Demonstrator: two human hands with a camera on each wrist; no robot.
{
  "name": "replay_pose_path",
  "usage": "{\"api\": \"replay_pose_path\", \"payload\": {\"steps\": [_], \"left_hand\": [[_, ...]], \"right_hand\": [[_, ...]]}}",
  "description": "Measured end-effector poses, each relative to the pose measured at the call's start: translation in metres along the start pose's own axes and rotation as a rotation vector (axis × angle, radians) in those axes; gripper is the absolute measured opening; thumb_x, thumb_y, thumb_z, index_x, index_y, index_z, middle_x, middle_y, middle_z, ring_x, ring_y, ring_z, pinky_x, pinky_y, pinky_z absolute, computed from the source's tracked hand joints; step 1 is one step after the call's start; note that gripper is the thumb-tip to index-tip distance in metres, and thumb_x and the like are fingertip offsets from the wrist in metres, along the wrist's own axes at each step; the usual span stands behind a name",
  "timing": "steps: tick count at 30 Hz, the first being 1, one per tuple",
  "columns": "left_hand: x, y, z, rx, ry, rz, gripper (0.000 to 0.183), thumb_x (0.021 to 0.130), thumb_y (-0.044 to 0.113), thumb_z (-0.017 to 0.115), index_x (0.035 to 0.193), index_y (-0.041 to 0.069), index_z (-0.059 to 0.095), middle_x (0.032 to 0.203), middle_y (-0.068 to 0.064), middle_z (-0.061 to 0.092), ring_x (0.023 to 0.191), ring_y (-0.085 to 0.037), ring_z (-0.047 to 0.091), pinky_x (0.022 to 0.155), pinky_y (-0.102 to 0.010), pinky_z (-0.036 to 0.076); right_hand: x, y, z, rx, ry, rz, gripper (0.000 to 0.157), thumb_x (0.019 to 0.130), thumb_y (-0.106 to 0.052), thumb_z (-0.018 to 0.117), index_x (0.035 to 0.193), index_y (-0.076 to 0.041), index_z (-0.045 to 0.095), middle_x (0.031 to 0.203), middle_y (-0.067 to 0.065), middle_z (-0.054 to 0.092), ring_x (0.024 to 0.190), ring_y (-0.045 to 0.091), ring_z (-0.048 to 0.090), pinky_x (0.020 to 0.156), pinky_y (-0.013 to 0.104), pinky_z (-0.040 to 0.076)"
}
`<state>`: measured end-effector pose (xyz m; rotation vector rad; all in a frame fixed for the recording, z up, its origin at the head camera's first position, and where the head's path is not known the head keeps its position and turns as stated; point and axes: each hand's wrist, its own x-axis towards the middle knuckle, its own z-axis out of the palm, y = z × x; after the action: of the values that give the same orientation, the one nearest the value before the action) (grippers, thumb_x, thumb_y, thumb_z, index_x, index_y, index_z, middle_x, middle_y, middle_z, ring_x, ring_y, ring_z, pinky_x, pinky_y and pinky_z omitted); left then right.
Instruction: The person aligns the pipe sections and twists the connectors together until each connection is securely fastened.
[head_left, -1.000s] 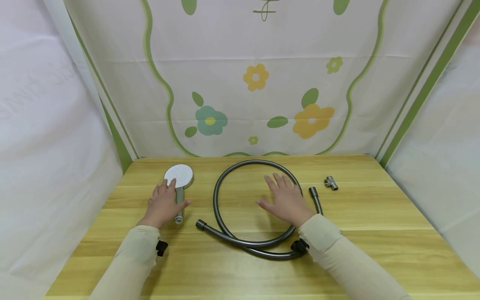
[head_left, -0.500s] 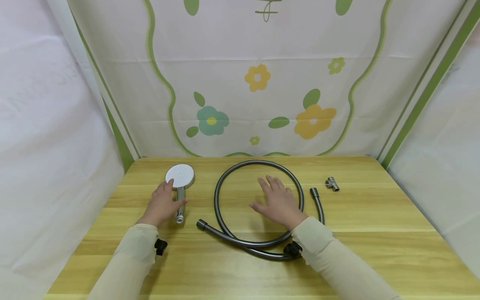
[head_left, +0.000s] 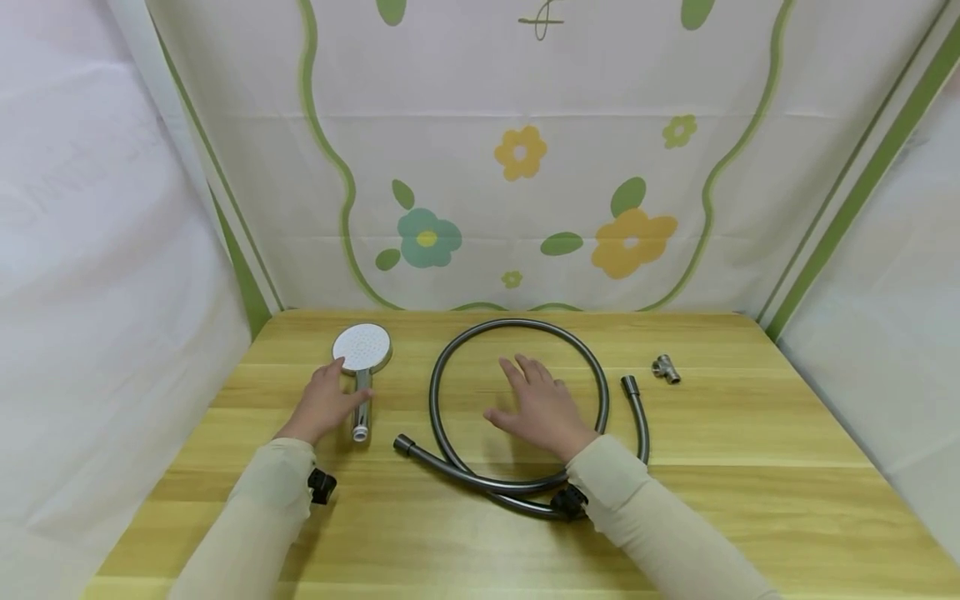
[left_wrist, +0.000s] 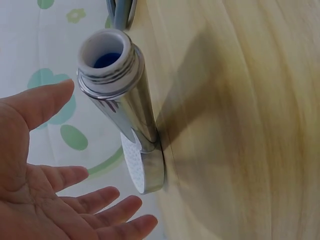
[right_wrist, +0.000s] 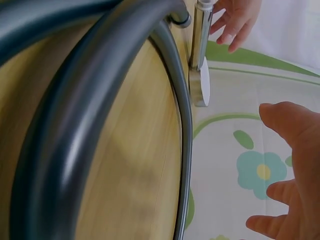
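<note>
A chrome handheld shower head [head_left: 362,347] with a white spray face lies face up at the left of the table. Its threaded handle end [left_wrist: 107,62] points toward the person. My left hand [head_left: 321,406] hovers over the handle's left side, fingers spread, thumb reaching across it in the head view. In the left wrist view, thumb and fingers are apart from the handle. A dark grey shower hose [head_left: 433,375] lies coiled in a loop in the middle. My right hand [head_left: 542,408] is held over the loop, fingers spread, holding nothing.
A small metal tee fitting [head_left: 665,369] lies at the back right of the wooden table [head_left: 750,500]. One hose end [head_left: 404,445] points left, the other [head_left: 630,385] points to the back. A flowered cloth [head_left: 465,150] hangs behind the table, with white cloth at both sides.
My right hand has moved left over the hose loop. My left hand has shifted very slightly. The shower head, hose and tee fitting have stayed in place while the head view shifted a little.
</note>
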<state>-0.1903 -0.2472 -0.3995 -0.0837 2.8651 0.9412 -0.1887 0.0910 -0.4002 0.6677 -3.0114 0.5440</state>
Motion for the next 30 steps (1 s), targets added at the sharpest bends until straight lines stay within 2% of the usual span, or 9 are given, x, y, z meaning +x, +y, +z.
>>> {"api": "replay_pose_path", "payload": {"steps": [6, 15, 22, 30], "left_hand": [[0.002, -0.003, -0.001, -0.08, -0.031, -0.042, 0.087, 0.095, 0.034, 0.059, 0.148, -0.013, 0.008, 0.15, -0.039, 0.01, 0.137, -0.055, 0.014, 0.11, -0.063, 0.017], [0.001, -0.007, 0.0, -0.188, -0.072, -0.137, 0.086, 0.095, 0.036, 0.059, 0.152, -0.006, 0.009, 0.148, -0.038, 0.021, 0.132, -0.054, 0.028, 0.104, -0.063, 0.032], [-0.001, -0.004, 0.001, -0.291, -0.087, -0.144, 0.08, 0.096, 0.03, 0.058, 0.152, -0.005, 0.012, 0.146, -0.039, 0.021, 0.125, -0.052, 0.039, 0.096, -0.055, 0.044], [0.002, -0.002, 0.001, -0.349, -0.092, -0.167, 0.078, 0.097, 0.027, 0.058, 0.151, -0.008, 0.012, 0.145, -0.04, 0.021, 0.128, -0.052, 0.035, 0.097, -0.053, 0.045]], "right_hand": [[0.001, -0.009, 0.002, 0.038, 0.01, -0.012, 0.085, 0.087, -0.058, 0.06, 0.153, -0.015, 0.029, 0.154, 0.016, 0.029, 0.141, 0.037, 0.027, 0.104, 0.065, 0.03], [0.005, -0.022, 0.005, 0.041, 0.018, -0.038, 0.083, 0.087, -0.056, 0.064, 0.152, -0.014, 0.032, 0.152, 0.015, 0.033, 0.139, 0.036, 0.032, 0.104, 0.062, 0.034], [0.009, -0.029, 0.006, 0.055, 0.019, -0.067, 0.082, 0.087, -0.053, 0.065, 0.151, -0.015, 0.033, 0.152, 0.015, 0.035, 0.137, 0.035, 0.035, 0.103, 0.06, 0.036], [0.011, -0.036, 0.008, 0.096, -0.008, -0.073, 0.082, 0.087, -0.05, 0.067, 0.152, -0.016, 0.031, 0.152, 0.013, 0.034, 0.137, 0.033, 0.037, 0.104, 0.055, 0.038]]}}
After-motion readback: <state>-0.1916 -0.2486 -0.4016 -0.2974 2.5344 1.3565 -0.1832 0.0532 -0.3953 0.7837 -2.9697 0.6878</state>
